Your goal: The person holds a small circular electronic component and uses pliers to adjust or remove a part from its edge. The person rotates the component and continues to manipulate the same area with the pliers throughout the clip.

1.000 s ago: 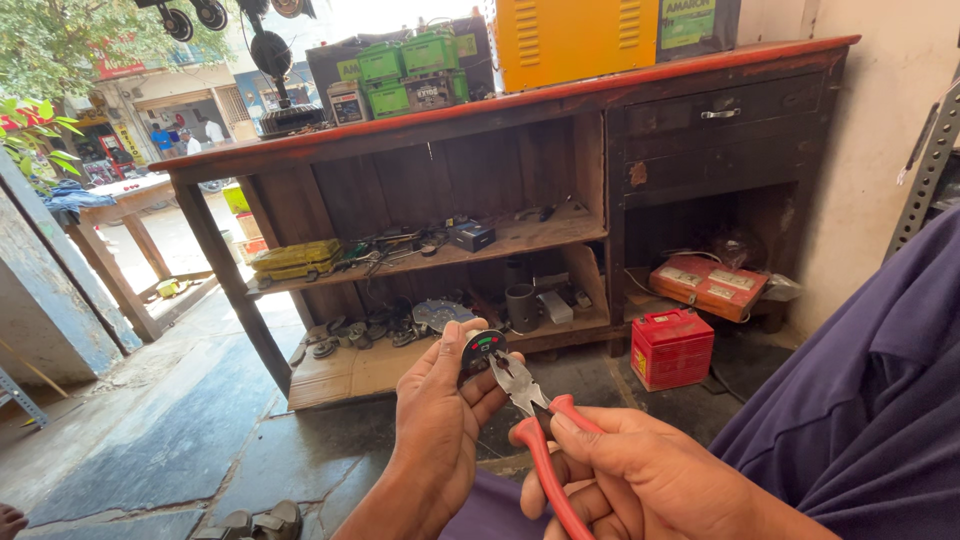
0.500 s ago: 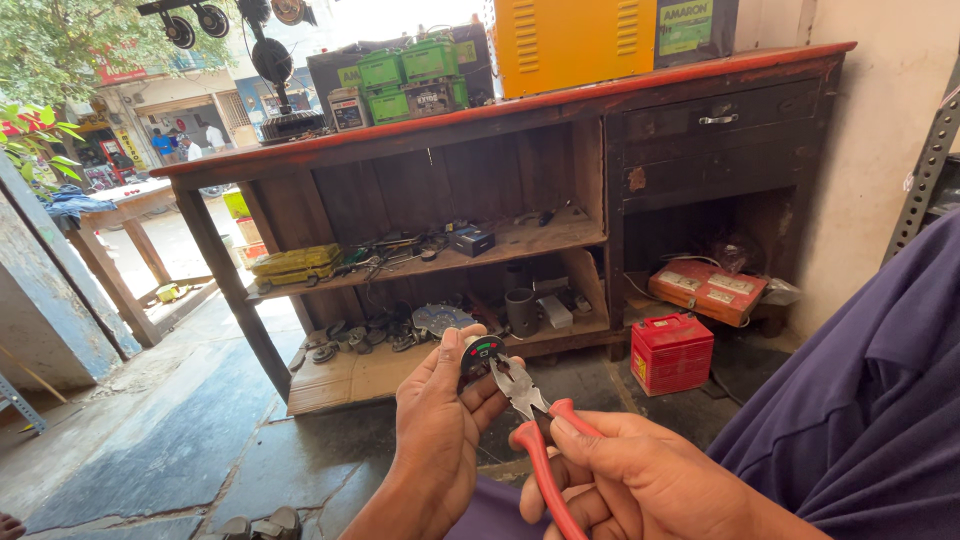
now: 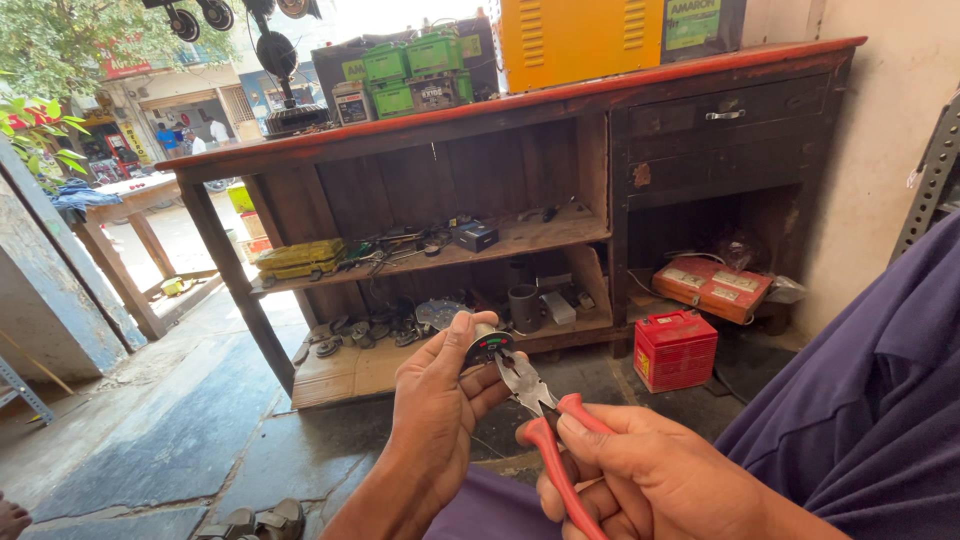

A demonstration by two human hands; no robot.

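My left hand (image 3: pixel 435 410) holds a small round gauge (image 3: pixel 487 347) with a red, yellow and green dial between thumb and fingers. My right hand (image 3: pixel 640 475) grips red-handled pliers (image 3: pixel 545 420); the steel jaws point up and left and touch the gauge's lower right edge. Both hands are low in the view, above my lap in purple cloth.
A dark wooden workbench (image 3: pixel 520 110) with shelves of tools and parts stands ahead. A red battery (image 3: pixel 675 349) sits on the floor beside it, an orange box (image 3: pixel 712 288) under the drawers. Green batteries (image 3: pixel 410 65) and a yellow metal case (image 3: pixel 580 40) rest on top.
The hands and pliers stay almost the same; the view has shifted slightly, with the gauge held a little higher against the pliers' jaws.
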